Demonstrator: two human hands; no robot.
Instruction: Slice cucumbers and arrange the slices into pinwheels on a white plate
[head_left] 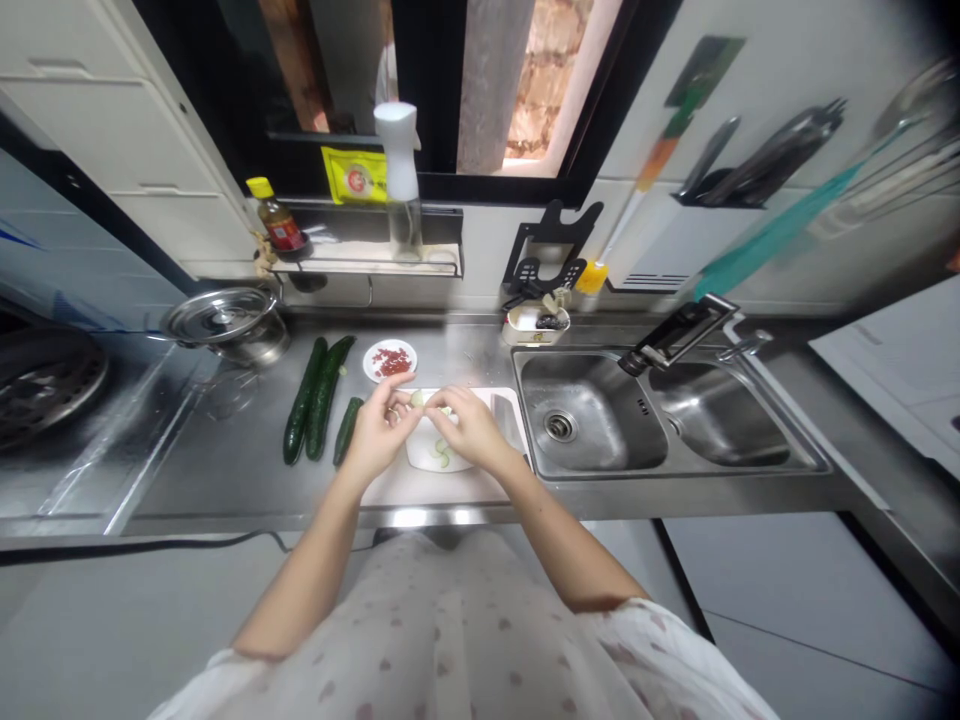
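Observation:
My left hand (381,428) and my right hand (471,432) meet over a white plate (421,458), fingertips close together. A pale green cucumber slice (417,398) is pinched in my left hand. My right thumb and fingers are pressed together at the slice's edge; how much of it they grip is partly hidden. Thin cucumber slices (441,456) lie curled on the plate. Underneath is a white cutting board (450,490), with a knife blade (504,418) on its right side. A short piece of cucumber (348,430) lies just left of my left hand.
Two whole cucumbers (313,398) lie on the steel counter at the left. A small white dish (367,366) holds red bits. A lidded pot (259,335) stands at the back left. To the right is a double sink (592,410) with a black faucet (664,342).

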